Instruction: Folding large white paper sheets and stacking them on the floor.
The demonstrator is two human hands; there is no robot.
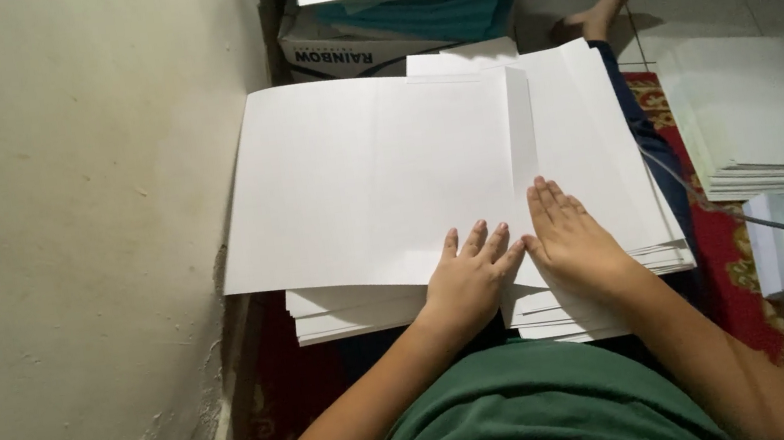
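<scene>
Left hand (468, 275) and right hand (570, 232) press flat, fingers spread, on the folded white sheet (367, 183).

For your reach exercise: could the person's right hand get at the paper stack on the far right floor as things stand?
Probably yes: the right hand lies flat on the folded sheet, holding nothing, and nothing stands between it and that stack.

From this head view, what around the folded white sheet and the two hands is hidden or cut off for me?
Head view only:
- The paper stack under the large folded white paper sheet: its height and upper sheets are covered by that sheet.
- Under the left hand and right hand: the sheet's lower edge and crease end are hidden by palms.
- The cardboard box behind: mostly hidden by the sheet and the loose papers on top.
- The right-side paper pile: cut off by the frame edge.
</scene>
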